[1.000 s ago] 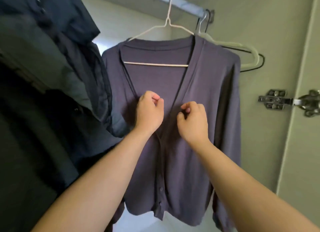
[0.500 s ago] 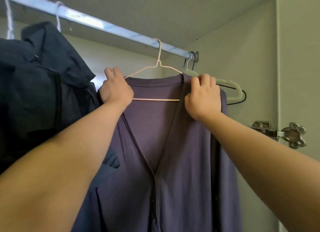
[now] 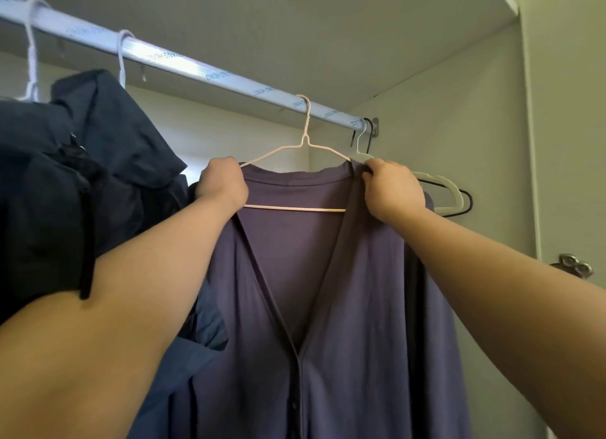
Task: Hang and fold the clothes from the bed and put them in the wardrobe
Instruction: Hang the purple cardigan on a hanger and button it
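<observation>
- Both bare forearms reach up and forward into the wardrobe.
- The left hand [image 3: 223, 184] has its grip curled tight over the cardigan [image 3: 360, 307] at its shoulder.
- The right hand [image 3: 393, 191] pinches the collar edge opposite.
- The cardigan hangs on a pink wire hanger [image 3: 306, 143], which is hooked over the rail [image 3: 196, 67] beside dark garments [image 3: 82, 176].
</observation>
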`<state>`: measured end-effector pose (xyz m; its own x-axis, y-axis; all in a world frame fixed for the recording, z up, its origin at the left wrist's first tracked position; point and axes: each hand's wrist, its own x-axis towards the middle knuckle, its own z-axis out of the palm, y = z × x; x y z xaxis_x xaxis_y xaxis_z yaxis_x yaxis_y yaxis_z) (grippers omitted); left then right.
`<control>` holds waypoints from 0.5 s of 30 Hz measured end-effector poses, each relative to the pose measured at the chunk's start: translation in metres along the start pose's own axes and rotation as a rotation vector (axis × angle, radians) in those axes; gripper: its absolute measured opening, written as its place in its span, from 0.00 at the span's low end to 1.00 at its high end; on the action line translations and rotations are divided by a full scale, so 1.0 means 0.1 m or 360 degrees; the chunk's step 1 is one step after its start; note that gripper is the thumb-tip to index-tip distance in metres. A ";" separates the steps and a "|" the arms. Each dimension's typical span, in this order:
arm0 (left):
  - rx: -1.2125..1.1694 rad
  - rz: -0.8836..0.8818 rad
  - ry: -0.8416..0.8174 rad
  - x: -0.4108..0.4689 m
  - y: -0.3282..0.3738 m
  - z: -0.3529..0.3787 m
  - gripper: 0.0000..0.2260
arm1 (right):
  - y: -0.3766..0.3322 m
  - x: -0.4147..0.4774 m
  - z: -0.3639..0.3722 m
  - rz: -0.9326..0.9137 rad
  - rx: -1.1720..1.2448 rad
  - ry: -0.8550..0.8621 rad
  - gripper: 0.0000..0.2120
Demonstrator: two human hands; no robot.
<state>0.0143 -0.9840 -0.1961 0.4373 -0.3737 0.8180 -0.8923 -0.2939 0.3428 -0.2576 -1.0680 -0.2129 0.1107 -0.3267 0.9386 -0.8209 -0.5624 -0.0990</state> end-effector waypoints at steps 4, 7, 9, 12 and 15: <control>-0.0154 0.0119 0.0008 -0.01 0.09 0.00 0.08 | 0.00 0.01 -0.07 0.0038 -0.0019 -0.0037 0.12; -0.0232 0.0158 0.0021 0.04 -0.01 0.05 0.10 | 0.03 -0.01 -0.17 0.0035 0.0044 -0.0154 0.15; -0.0264 0.0152 0.0045 0.08 -0.08 0.08 0.09 | 0.09 -0.03 -0.24 0.0078 0.0014 -0.0228 0.19; -0.0278 0.0127 0.0038 0.10 -0.08 0.10 0.12 | 0.20 -0.08 -0.31 0.0173 -0.0181 -0.0290 0.17; -0.0263 0.0105 0.0051 0.09 0.01 0.08 0.09 | 0.21 -0.11 -0.32 0.0202 -0.0266 -0.0339 0.11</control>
<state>0.0179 -0.9945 -0.1922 0.3758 -0.3582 0.8547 -0.9264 -0.1203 0.3569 -0.2945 -1.0521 -0.2146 0.1017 -0.5482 0.8302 -0.9147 -0.3796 -0.1385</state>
